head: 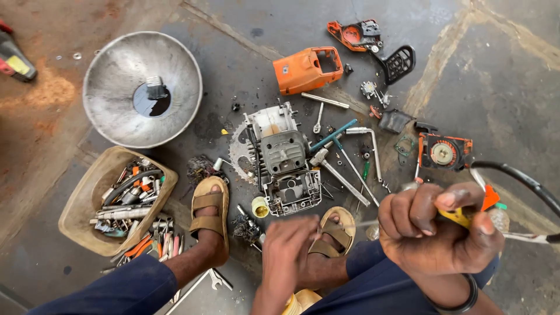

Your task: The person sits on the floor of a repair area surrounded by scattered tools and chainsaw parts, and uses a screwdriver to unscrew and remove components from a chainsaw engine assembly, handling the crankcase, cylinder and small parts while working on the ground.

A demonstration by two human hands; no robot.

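Above the grey metal engine block (286, 166) on the concrete floor (501, 87), right hand (440, 227) fisted around a yellow-handled tool (464, 217); left hand (286, 256) blurred, fingers loosely spread, empty.

The concrete floor (501, 87) is looking rough, matt and oil-stained. The wide metal basin (116, 76) is showing a dull, scratched sheen. The engine block (286, 166) is appearing as greasy cast metal, the orange cover (306, 70) as smooth, slightly glossy plastic. The right hand (443, 233) is gripping a yellow plastic-looking handle (461, 217); the tan sandals (209, 211) are looking matt and worn
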